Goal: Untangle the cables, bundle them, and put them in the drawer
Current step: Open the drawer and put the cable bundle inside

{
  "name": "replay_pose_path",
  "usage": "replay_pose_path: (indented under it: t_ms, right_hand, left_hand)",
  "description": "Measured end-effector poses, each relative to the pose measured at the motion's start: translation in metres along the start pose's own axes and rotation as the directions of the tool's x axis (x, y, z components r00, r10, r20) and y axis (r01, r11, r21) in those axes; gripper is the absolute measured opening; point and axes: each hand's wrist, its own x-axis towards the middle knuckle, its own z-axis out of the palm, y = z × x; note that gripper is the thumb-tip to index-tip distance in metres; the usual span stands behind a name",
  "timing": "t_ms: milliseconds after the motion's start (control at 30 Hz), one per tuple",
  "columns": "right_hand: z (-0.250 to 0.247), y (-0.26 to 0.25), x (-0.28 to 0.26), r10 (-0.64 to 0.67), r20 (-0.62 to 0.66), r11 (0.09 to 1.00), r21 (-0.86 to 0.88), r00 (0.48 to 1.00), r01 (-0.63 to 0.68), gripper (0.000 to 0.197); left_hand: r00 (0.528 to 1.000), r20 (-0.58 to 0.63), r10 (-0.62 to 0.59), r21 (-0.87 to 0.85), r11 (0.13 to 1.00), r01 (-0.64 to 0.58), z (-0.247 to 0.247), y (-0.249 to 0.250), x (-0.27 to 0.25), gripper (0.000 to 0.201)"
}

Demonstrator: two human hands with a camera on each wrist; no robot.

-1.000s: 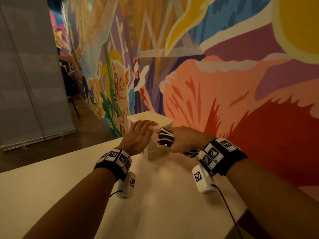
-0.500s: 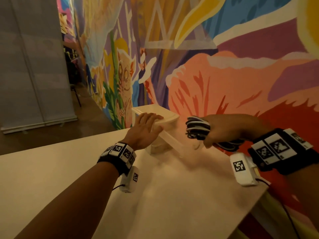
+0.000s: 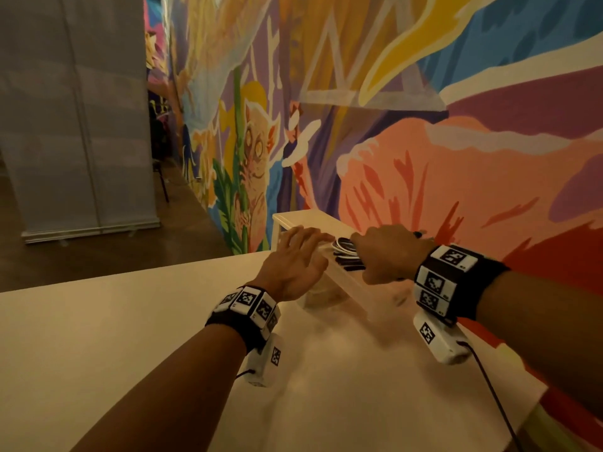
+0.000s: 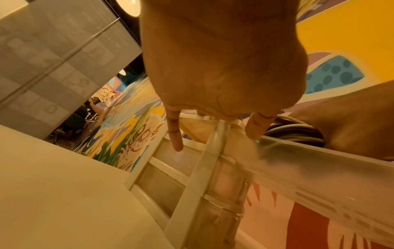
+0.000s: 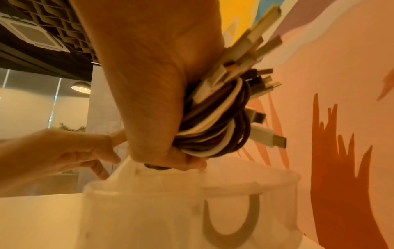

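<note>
Now: cable bundle (image 5: 215, 121) gripped in R hand (image 3: 388, 252) fingers (image 5: 187, 162), over drawer (image 5: 192, 210).

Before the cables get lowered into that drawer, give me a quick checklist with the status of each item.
1. Cable bundle firmly held: ok, the right hand grips it.
2. Bundle kept coiled: ok, though several plug ends stick out loose.
3. Top drawer pulled out: ok, the bundle sits right above its rim.
4. Drawer unit steadied: ok, the left hand rests on its top with straight fingers.
5. Room inside the drawer: cannot tell, its interior is hidden.
6. Left fingers clear of the opening: cannot tell, they lie close to the bundle.
</note>
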Motion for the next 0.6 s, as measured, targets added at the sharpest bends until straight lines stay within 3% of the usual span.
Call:
replay_pose_path:
  t_ms: [300, 467, 567, 600]
  right_hand:
    - [0.002, -0.007, -0.014, -0.024, 0.077, 0.990, -0.136, 0.997, 0.034, 0.031]
    - [0.004, -0.017, -0.004, 0.014, -0.013, 0.984, -0.179, 1.000, -0.016, 0.011]
    - [0.004, -0.025, 0.003, 0.090, 0.037, 0.989, -0.124, 0.995, -0.085, 0.011]
    - [0.004, -0.025, 0.005, 0.109, 0.059, 0.991, -0.084, 0.992, -0.104, 0.025]
  left_hand:
    - [0.991, -0.122, 0.057, 0.072, 0.996, -0.048, 0.006, 0.005, -0.007, 0.104]
    - [0.991, -0.128, 0.041, 0.058, 0.998, -0.034, 0.005, 0.014, -0.011, 0.113]
    - [0.991, -0.124, 0.046, 0.070, 0.997, -0.037, 0.002, 0.020, -0.012, 0.120]
    - [0.991, -0.128, 0.046, 0.071, 0.997, -0.037, 0.001, 0.023, -0.012, 0.121]
